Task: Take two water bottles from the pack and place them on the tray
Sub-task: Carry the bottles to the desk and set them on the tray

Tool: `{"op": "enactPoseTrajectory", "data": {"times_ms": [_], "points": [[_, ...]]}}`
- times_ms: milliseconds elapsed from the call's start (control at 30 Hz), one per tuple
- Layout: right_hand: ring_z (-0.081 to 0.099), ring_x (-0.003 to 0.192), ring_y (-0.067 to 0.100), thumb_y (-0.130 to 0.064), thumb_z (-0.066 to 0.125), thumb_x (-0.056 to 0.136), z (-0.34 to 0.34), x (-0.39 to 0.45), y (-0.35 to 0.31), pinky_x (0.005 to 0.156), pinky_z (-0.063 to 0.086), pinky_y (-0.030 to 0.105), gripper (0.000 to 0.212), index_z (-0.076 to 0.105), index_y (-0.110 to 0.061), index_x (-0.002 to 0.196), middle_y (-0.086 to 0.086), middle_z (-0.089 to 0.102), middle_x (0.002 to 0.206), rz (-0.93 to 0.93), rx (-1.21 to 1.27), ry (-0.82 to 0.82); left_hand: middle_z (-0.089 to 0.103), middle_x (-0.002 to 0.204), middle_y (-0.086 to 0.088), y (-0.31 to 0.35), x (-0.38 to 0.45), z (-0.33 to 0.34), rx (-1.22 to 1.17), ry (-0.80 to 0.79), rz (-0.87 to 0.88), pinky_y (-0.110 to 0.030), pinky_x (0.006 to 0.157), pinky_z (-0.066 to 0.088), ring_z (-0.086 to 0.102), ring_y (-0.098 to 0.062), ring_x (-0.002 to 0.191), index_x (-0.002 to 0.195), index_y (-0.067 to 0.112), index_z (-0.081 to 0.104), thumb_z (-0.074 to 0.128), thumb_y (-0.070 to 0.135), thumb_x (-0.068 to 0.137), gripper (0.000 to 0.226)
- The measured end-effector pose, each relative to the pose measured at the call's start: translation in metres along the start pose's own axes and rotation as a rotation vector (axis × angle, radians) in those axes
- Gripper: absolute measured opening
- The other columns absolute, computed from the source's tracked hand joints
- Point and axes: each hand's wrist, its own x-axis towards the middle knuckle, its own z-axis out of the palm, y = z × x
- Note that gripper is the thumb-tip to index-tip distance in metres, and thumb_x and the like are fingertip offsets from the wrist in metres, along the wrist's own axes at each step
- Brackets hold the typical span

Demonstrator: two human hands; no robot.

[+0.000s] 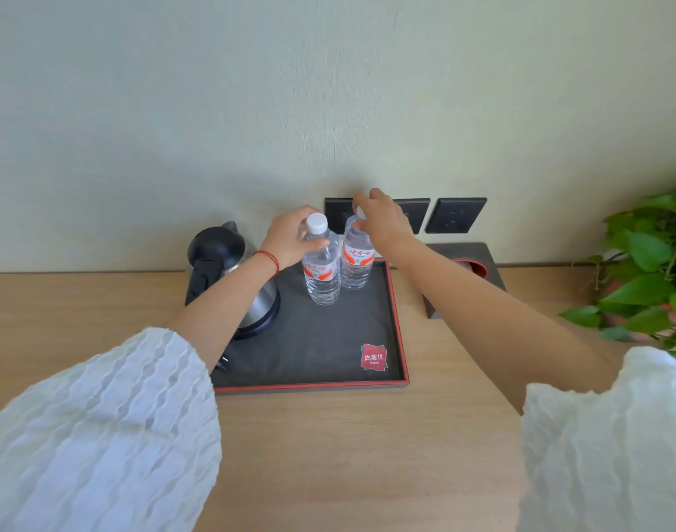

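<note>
Two clear water bottles with red-and-white labels stand upright side by side at the far end of the dark, red-rimmed tray (399, 339). The left water bottle (322, 274) shows its white cap, and my left hand (290, 240) wraps its shoulder just under that cap. My right hand (380, 218) sits over the top of the right water bottle (356, 263), fingertips pinched around the neck and hiding the cap. The pack is not in view.
A black and steel kettle (221, 251) stands on the tray's left part, under my left forearm. A dark tissue box (482, 255) sits right of the tray, a leafy plant (651, 270) at the far right. Wall sockets (457, 215) are behind the bottles.
</note>
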Motion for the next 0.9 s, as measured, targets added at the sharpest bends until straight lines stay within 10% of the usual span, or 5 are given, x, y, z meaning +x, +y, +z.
{"op": "enactPoseTrajectory", "data": {"times_ms": [200, 900], "points": [[0.057, 0.097, 0.038, -0.003, 0.056, 0.09, -0.002, -0.001, -0.004, 0.07, 0.044, 0.037, 0.025, 0.053, -0.004, 0.114, 0.021, 0.052, 0.113, -0.025, -0.022, -0.026, 0.071, 0.099, -0.016, 0.015, 0.005, 0.022, -0.013, 0.367, -0.132, -0.033, 0.075, 0.043, 0.061, -0.033, 0.093, 0.096, 0.004, 0.066, 0.079, 0.02, 0.07, 0.033], [0.056, 0.091, 0.037, -0.006, 0.06, 0.087, 0.004, 0.004, -0.001, 0.066, 0.039, 0.033, 0.025, 0.054, -0.006, 0.112, 0.02, 0.052, 0.11, -0.07, -0.01, -0.011, 0.071, 0.106, -0.012, 0.007, 0.017, 0.014, 0.041, 0.225, -0.029, -0.028, 0.077, 0.037, 0.061, -0.028, 0.1, 0.105, 0.007, 0.065, 0.081, 0.025, 0.069, 0.043]]}}
